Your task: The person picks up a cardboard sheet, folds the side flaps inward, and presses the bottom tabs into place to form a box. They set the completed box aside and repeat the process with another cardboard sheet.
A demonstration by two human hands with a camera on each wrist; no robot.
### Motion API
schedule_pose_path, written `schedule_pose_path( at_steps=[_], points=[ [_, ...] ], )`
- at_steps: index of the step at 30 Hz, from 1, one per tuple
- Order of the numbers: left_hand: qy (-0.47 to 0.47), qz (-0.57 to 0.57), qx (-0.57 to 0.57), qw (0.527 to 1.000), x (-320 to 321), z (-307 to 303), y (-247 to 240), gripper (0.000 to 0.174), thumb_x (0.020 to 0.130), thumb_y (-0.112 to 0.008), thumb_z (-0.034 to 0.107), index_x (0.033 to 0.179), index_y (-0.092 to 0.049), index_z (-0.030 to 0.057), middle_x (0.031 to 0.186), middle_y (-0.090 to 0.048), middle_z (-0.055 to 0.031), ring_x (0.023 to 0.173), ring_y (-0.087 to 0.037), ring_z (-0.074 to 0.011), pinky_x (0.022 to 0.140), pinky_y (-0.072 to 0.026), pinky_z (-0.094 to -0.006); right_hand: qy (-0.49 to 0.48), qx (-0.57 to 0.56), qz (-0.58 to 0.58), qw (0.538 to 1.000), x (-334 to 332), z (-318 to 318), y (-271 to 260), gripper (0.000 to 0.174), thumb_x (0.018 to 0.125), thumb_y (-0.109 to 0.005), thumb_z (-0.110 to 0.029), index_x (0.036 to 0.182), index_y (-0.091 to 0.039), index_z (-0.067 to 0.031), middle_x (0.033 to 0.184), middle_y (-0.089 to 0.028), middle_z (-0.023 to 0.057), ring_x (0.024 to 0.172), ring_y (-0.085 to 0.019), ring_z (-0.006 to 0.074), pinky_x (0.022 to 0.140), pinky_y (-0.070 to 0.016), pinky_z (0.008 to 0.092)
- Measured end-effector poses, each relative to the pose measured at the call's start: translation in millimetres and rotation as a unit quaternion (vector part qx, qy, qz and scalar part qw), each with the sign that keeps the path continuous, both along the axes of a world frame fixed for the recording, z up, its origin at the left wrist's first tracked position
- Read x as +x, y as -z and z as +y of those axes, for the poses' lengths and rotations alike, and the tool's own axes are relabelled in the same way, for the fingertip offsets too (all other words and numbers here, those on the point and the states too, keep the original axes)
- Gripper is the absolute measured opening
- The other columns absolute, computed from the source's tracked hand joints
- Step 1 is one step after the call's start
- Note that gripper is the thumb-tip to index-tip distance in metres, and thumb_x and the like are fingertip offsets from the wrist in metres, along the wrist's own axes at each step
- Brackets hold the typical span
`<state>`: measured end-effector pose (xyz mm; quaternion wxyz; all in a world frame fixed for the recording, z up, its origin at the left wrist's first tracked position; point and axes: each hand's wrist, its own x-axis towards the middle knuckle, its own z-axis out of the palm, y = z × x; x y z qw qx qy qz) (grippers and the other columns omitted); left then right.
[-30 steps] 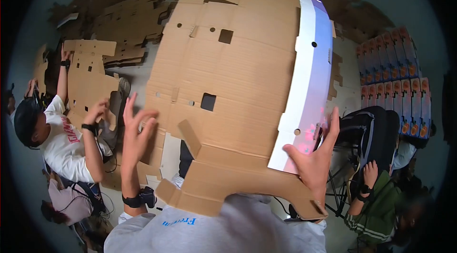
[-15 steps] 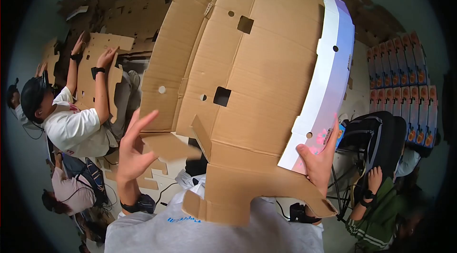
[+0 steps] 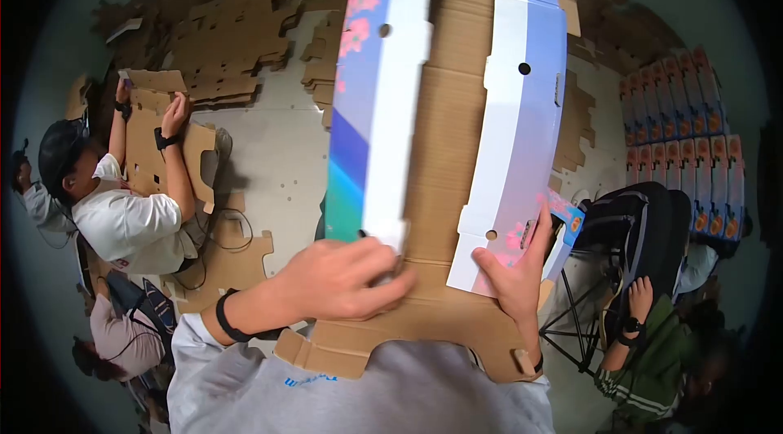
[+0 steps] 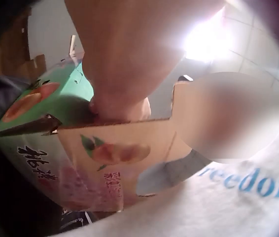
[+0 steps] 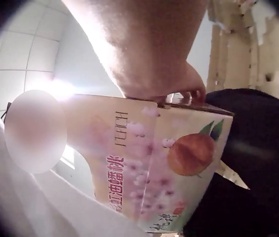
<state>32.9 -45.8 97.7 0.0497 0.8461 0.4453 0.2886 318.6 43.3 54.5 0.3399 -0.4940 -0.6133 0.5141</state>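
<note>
A partly folded cardboard peach box (image 3: 449, 132) lies in front of me, its brown inside showing between two raised printed sides. The left side panel (image 3: 400, 99) has a white strip and pink blossoms; the right side panel (image 3: 530, 132) is white and lilac. My left hand (image 3: 347, 279) grips the near end of the left panel with curled fingers. On the right panel's near end, my right hand (image 3: 518, 275) pinches the edge, thumb inside and fingers outside. A notched brown end flap (image 3: 391, 324) extends toward my shirt. In the right wrist view, the end (image 5: 144, 168) bears peach artwork and writing.
At left a person in a white shirt (image 3: 147, 222) handles another cardboard sheet (image 3: 155, 140). Flat cardboard stacks (image 3: 220, 42) lie on the floor behind. To the right are a black bag (image 3: 644, 230), rows of printed boxes (image 3: 673, 99) and a person in green (image 3: 644, 360).
The left side of the box has swung up and inward, now showing its printed face. My left hand, free beside the sheet earlier, has moved right onto that side. The right hand keeps its hold.
</note>
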Motion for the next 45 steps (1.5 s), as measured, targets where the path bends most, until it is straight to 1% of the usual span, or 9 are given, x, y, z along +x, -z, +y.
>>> schedule_pose_path(
  at_steps=[9,15,21,25,28,31,34,40,45],
  points=[
    [0.108,0.136,-0.034,0.984,0.7,4.7,18.0,0.047,0.082,-0.072,0.013,0.129,-0.072,0.0098,0.105,-0.061,-0.0004,0.099,-0.064,-0.0147,0.079,-0.0588,-0.0226,0.015,-0.008,0.05,0.999,0.5,-0.7,0.4,0.108,0.083,-0.084,-0.006,0.169,-0.018,-0.001,0.162,-0.04,0.0182,0.148,-0.044,0.03,0.124,-0.0344,0.0419],
    [0.09,0.127,-0.15,0.976,-36.1,-18.6,-7.3,0.049,0.088,-0.072,0.015,0.136,-0.068,0.0075,0.144,-0.064,-0.0067,0.132,-0.06,-0.0204,0.112,-0.0495,-0.037,0.046,-0.059,0.109,0.991,1.1,2.1,1.8,0.108,0.084,-0.083,-0.007,0.169,-0.018,-0.0014,0.164,-0.038,0.0177,0.149,-0.043,0.0305,0.125,-0.0323,0.0425],
    [0.005,-0.184,-0.174,0.967,-40.6,-23.9,44.6,0.071,0.078,-0.095,0.028,0.137,-0.061,0.0056,0.144,-0.061,-0.0123,0.114,-0.06,-0.0231,0.116,-0.0418,-0.0462,0.041,-0.074,0.138,0.987,3.8,7.5,2.7,0.109,0.081,-0.083,-0.005,0.17,-0.02,-0.0041,0.162,-0.042,0.0163,0.148,-0.044,0.0282,0.124,-0.0351,0.0415],
    [-0.166,-0.458,-0.102,0.867,2.1,-19.8,88.4,0.083,0.072,-0.102,0.02,0.131,-0.046,0.0028,0.131,-0.049,-0.0149,0.116,-0.054,-0.0219,0.107,-0.0495,-0.0417,0.051,-0.084,0.151,0.984,6.1,8.3,0.5,0.097,0.091,-0.076,-0.006,0.171,-0.02,-0.0054,0.153,-0.052,0.0153,0.135,-0.057,0.0256,0.112,-0.048,0.0389],
    [-0.231,-0.65,-0.244,0.682,14.7,-17.4,76.6,0.096,0.073,-0.101,0.016,0.144,-0.039,0.0004,0.139,-0.041,-0.0151,0.12,-0.053,-0.0258,0.105,-0.0518,-0.0403,0.092,-0.159,0.214,0.959,23.0,4.4,11.8,0.076,0.105,-0.062,-0.012,0.17,-0.024,-0.0055,0.143,-0.061,0.0145,0.118,-0.067,0.0239,0.098,-0.0568,0.0367],
    [-0.272,-0.619,-0.199,0.709,18.1,-3.5,56.0,0.115,0.072,-0.101,0.036,0.159,-0.036,0.0014,0.142,-0.042,-0.0149,0.138,-0.046,-0.0259,0.116,-0.0442,-0.0413,0.172,-0.171,0.238,0.94,13.9,-4.8,7.2,0.055,0.116,-0.046,-0.018,0.167,-0.033,-0.0041,0.135,-0.067,0.0137,0.102,-0.073,0.0221,0.086,-0.0608,0.0347],
    [-0.294,-0.352,-0.211,0.863,-8.7,-9.9,64.4,0.126,0.075,-0.098,0.044,0.167,-0.025,-0.0004,0.152,-0.035,-0.0171,0.143,-0.042,-0.0268,0.117,-0.0434,-0.0412,0.197,-0.1,0.2,0.955,0.5,-4.1,-10.3,0.046,0.117,-0.043,-0.022,0.157,-0.049,-0.0003,0.136,-0.066,0.0164,0.108,-0.072,0.0234,0.088,-0.061,0.036],
    [-0.23,-0.329,-0.178,0.898,-6.2,-13.8,78.3,0.126,0.08,-0.091,0.057,0.166,-0.024,-0.0065,0.151,-0.031,-0.0232,0.146,-0.034,-0.0382,0.122,-0.033,-0.0506,0.227,0.043,0.095,0.968,1.2,-2.6,-9.1,0.043,0.117,-0.04,-0.024,0.119,-0.071,0.0068,0.136,-0.064,0.0204,0.119,-0.067,0.0245,0.098,-0.0554,0.0353],
    [-0.215,-0.302,-0.121,0.921,-2.7,-30.3,102.7,0.126,0.079,-0.09,0.058,0.165,-0.025,-0.0065,0.155,-0.03,-0.0268,0.148,-0.034,-0.0427,0.121,-0.0347,-0.0555,0.188,0.172,-0.011,0.967,-0.3,-9.0,-9.9,0.047,0.11,-0.053,-0.04,0.109,-0.075,0.0018,0.127,-0.058,0.016,0.119,-0.057,0.026,0.106,-0.0421,0.0396]
  ],
)
